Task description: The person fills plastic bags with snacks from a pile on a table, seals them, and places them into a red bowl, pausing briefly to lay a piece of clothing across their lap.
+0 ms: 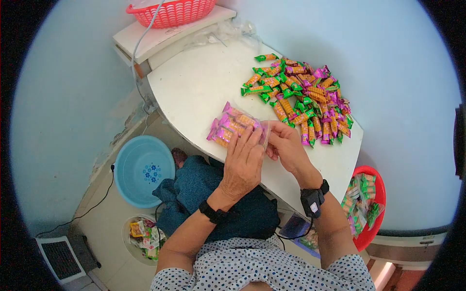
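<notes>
A clear plastic bag [264,137] holding several purple-and-orange snack packets [228,130] lies flat near the front edge of the white table. My left hand [244,165] reaches over the near end of the bag, its long fingers resting on the plastic and its thumb mostly hidden. At the bag's right end, the fingers of my right hand [286,145] are bent and pinch the loose plastic edge. Beyond my right hand is a large pile of small wrapped snack packets [310,97], some with green ends and others with purple.
The white table [189,92] meets the wall at the back. Crumpled clear bags [233,34] lie near a red basket [170,13] at the back left. On the floor stand a blue basin [141,169] and a bin of wrappers [143,237]. A red tub [376,213] holds filled bags.
</notes>
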{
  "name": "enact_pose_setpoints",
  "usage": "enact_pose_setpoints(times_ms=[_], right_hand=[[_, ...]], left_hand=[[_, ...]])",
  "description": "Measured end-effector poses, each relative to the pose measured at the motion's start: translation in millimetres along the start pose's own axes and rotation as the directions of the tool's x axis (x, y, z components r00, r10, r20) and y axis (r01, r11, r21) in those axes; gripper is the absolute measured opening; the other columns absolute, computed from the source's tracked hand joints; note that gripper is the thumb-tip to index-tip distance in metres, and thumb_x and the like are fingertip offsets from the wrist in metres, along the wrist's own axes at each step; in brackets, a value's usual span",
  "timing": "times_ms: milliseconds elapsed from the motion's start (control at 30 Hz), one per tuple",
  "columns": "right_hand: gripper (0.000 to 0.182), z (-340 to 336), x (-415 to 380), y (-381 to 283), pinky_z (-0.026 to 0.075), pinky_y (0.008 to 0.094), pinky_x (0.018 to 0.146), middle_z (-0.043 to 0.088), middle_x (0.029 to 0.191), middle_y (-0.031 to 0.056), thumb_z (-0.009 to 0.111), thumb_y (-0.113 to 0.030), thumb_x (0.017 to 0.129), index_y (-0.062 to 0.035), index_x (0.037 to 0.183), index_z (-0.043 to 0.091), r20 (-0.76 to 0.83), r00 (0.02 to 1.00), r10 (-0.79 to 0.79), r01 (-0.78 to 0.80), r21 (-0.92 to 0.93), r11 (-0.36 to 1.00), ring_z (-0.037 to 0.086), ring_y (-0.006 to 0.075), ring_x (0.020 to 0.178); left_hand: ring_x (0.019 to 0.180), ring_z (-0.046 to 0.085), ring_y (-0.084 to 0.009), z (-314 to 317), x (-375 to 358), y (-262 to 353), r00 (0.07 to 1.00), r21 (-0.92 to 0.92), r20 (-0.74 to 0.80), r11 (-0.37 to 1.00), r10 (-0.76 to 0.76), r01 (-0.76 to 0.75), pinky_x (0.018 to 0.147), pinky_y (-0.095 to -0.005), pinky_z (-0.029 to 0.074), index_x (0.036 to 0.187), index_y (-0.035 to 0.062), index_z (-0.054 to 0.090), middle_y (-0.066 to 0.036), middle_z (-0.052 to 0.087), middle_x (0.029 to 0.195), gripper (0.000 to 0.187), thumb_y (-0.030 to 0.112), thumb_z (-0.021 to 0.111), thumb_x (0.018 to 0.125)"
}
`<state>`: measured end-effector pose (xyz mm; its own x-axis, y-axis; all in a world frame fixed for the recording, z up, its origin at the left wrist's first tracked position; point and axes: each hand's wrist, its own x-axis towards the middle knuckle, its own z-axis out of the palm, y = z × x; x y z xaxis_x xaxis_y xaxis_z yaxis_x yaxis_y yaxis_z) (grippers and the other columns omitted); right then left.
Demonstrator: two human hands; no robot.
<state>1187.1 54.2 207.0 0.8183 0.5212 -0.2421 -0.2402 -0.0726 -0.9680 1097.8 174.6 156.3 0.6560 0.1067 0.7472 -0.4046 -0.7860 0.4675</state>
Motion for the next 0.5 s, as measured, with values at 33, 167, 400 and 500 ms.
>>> enact_pose_setpoints(times_ms=[33, 167, 400, 500], right_hand=[[0.015, 1.9, 2.2, -1.6, 0.036, 0.0204, 0.038, 0.059, 0.066, -0.0009, 0.056, -0.014, 0.097, -0.004, 0.105, 0.064, 0.001, 1.0, 0.025, -0.025, 0.009, 1.0, 0.051, 0.0054, 0.046], [0.014, -3.3, 14.5, 4.1, 0.035, 0.0183, 0.038, 0.061, 0.07, -0.003, 0.06, -0.018, 0.097, -0.0066, 0.102, 0.065, 0.063, 0.996, 0.067, -0.068, 0.02, 0.997, 0.05, 0.0028, 0.046], [0.011, 0.6, 23.3, 16.5, 0.034, 0.0182, 0.037, 0.064, 0.072, -0.0022, 0.063, -0.018, 0.095, -0.0076, 0.098, 0.066, -0.026, 0.999, 0.019, -0.016, 0.115, 0.993, 0.051, 0.0024, 0.046], [0.01, 4.7, 24.1, 19.8, 0.036, 0.0208, 0.035, 0.064, 0.068, -0.0003, 0.065, -0.015, 0.093, -0.005, 0.094, 0.065, -0.136, 0.991, -0.014, 0.021, 0.05, 0.999, 0.052, 0.0049, 0.044]], left_hand=[[0.128, 0.05, -0.0397, -1.3, 1.3, 1.0, 1.0, -0.006, 0.0, 1.0, -0.003, 0.003, 0.109, -0.0561, 0.032, 0.096, 0.0008, 0.055, -0.022, 0.055, 0.132, 0.011, 0.007, 0.057, 0.087], [0.128, 0.049, -0.0398, -2.6, 1.6, -1.3, 1.0, -0.004, 0.03, 1.0, 0.004, -0.004, 0.11, -0.0562, 0.031, 0.097, 0.0011, 0.055, -0.022, 0.056, 0.131, 0.011, 0.007, 0.057, 0.088], [0.128, 0.05, -0.0404, -4.2, 5.1, -1.3, 0.999, -0.012, 0.047, 1.0, -0.006, 0.007, 0.111, -0.056, 0.031, 0.097, 0.0022, 0.054, -0.022, 0.055, 0.133, 0.009, 0.008, 0.058, 0.092], [0.128, 0.05, -0.0404, -2.3, 4.9, -2.3, 0.999, -0.011, 0.05, 1.0, -0.001, 0.001, 0.111, -0.0561, 0.03, 0.097, 0.0022, 0.053, -0.022, 0.056, 0.133, 0.009, 0.008, 0.057, 0.092]])
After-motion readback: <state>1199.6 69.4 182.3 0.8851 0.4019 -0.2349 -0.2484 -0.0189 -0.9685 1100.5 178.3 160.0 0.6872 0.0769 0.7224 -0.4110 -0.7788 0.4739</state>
